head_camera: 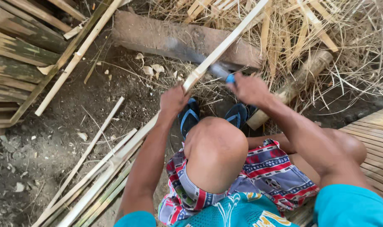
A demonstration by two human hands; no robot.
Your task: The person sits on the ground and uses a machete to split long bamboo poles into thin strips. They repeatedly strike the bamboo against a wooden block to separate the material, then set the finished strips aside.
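Bent knee [216, 147] up close, patterned shorts [267, 172] below it. Just beyond, the left hand [173, 100] is clenched around a long bamboo strip [219, 50] that slants up over the blue sandals [212, 115]. The right hand [249, 88] grips a blue-handled knife [200, 56], its blade laid against the strip. Farther out, a weathered log [158, 35] lies on the dirt, with straw [351, 38] heaped behind it.
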